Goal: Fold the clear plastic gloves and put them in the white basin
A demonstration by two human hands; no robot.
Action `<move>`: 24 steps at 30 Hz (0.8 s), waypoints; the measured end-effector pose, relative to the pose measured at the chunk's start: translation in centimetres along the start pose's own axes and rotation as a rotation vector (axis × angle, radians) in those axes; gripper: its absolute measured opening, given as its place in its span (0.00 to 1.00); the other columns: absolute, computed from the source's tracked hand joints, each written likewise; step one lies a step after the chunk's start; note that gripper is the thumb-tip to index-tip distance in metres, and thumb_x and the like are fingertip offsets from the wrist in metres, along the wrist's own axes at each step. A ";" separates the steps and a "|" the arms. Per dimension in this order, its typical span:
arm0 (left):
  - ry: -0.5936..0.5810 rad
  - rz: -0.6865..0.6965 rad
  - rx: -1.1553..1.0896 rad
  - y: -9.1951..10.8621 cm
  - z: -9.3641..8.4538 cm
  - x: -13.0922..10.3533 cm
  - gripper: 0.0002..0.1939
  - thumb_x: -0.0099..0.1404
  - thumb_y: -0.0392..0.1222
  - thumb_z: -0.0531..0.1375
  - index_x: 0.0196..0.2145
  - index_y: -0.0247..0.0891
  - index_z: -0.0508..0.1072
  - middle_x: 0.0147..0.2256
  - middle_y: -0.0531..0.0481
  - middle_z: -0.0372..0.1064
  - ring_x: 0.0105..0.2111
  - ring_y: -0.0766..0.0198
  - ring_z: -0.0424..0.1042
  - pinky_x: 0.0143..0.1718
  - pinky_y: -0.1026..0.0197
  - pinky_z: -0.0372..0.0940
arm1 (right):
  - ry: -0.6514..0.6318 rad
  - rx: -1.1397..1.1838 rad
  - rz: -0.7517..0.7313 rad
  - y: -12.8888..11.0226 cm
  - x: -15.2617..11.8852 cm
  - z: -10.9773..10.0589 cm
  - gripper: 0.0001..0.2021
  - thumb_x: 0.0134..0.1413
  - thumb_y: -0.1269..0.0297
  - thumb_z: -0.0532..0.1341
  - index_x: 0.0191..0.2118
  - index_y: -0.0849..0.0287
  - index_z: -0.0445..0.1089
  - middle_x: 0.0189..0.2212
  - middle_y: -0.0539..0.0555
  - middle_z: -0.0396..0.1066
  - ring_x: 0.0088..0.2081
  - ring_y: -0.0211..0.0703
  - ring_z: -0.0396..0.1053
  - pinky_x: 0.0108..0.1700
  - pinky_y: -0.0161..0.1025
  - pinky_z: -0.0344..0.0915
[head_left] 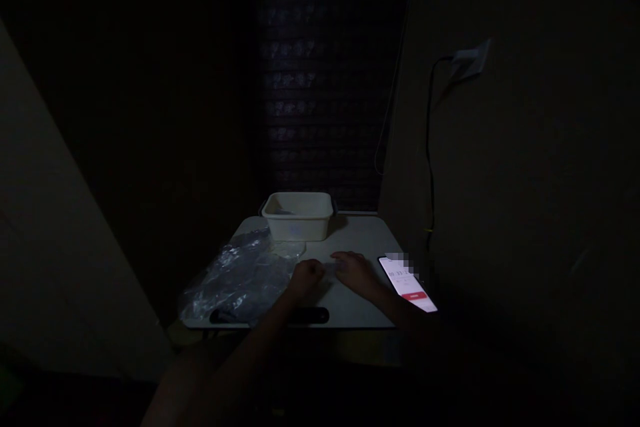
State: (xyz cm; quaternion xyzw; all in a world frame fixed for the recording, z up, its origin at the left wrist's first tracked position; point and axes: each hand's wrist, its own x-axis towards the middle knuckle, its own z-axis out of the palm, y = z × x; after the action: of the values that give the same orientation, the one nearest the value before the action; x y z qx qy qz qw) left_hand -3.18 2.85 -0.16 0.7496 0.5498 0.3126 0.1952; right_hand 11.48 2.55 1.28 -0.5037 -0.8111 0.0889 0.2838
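My left hand (306, 278) is over the front middle of a small white table (357, 230), its fingers curled closed. Close by on the right, my right hand (356, 271) reaches inward with bent fingers, thumb and fingertips drawn together. A faint, see-through small piece (331, 268) shows between the two hands; the dim light hides what it is. Left of my left hand, a crumpled clear plastic bag (245, 273) spreads over the table's left side.
A white plastic basin (299, 228) stands at the table's back, with something indistinct inside. A lit phone (406, 283) lies at the right edge. A dark slot (315, 315) runs along the front edge. A black cable (429, 140) hangs from a wall socket (473, 61).
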 end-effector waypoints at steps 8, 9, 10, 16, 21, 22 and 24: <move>-0.004 -0.168 -0.629 0.7 -0.9 0.2 0.10 0.41 0.43 0.56 0.16 0.32 0.63 0.14 0.57 0.56 0.16 0.73 0.55 0.18 0.68 0.51 | -0.034 0.512 0.205 0.3 1.5 -1.4 0.08 0.36 0.69 0.51 0.25 0.64 0.65 0.23 0.52 0.67 0.27 0.38 0.63 0.27 0.32 0.58; -0.022 -0.200 -0.683 0.7 -0.9 0.1 0.10 0.40 0.43 0.57 0.16 0.32 0.63 0.14 0.57 0.55 0.15 0.74 0.55 0.18 0.68 0.51 | -0.020 0.586 0.227 0.2 1.6 -1.5 0.08 0.35 0.68 0.52 0.25 0.65 0.65 0.23 0.52 0.67 0.26 0.37 0.63 0.27 0.32 0.58; -0.032 -0.226 -0.729 0.8 -0.8 0.1 0.11 0.39 0.43 0.58 0.16 0.31 0.63 0.13 0.57 0.55 0.15 0.74 0.54 0.18 0.69 0.50 | -0.006 0.664 0.250 0.1 1.6 -1.6 0.08 0.35 0.67 0.53 0.26 0.65 0.65 0.23 0.52 0.67 0.26 0.37 0.63 0.27 0.33 0.58; 0.144 -0.272 -0.971 1.5 -0.8 0.2 0.11 0.38 0.43 0.58 0.15 0.32 0.61 0.12 0.59 0.53 0.14 0.75 0.53 0.18 0.69 0.51 | -0.169 1.068 0.424 -0.8 1.2 -1.2 0.12 0.30 0.63 0.58 0.27 0.63 0.64 0.23 0.51 0.66 0.27 0.36 0.64 0.28 0.32 0.57; 0.176 -0.349 -0.984 2.4 -1.3 0.0 0.09 0.38 0.40 0.58 0.20 0.31 0.64 0.16 0.54 0.60 0.17 0.71 0.60 0.21 0.67 0.55 | -0.099 1.297 0.484 -1.2 1.7 -0.4 0.10 0.26 0.64 0.60 0.21 0.62 0.61 0.18 0.48 0.64 0.22 0.33 0.62 0.26 0.31 0.54; 0.151 -0.367 -0.960 2.5 -1.3 -0.1 0.10 0.38 0.39 0.58 0.21 0.31 0.65 0.17 0.53 0.61 0.17 0.71 0.61 0.21 0.66 0.55 | -0.062 1.313 0.465 -1.2 1.9 -0.3 0.09 0.26 0.64 0.60 0.19 0.62 0.61 0.17 0.47 0.63 0.21 0.32 0.61 0.25 0.31 0.54; 0.109 -0.382 -0.928 2.7 -1.4 -0.3 0.09 0.39 0.38 0.57 0.21 0.30 0.65 0.17 0.52 0.61 0.17 0.71 0.61 0.20 0.66 0.55 | 0.017 1.307 0.428 -1.2 2.2 -0.3 0.09 0.26 0.63 0.59 0.18 0.62 0.61 0.15 0.46 0.61 0.20 0.31 0.59 0.23 0.31 0.52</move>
State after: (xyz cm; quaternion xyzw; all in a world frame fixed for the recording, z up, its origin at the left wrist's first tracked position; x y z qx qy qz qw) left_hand -2.27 1.59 2.49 0.4524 0.4896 0.5216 0.5326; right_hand 9.97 3.82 2.86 -0.3788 -0.4713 0.6102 0.5118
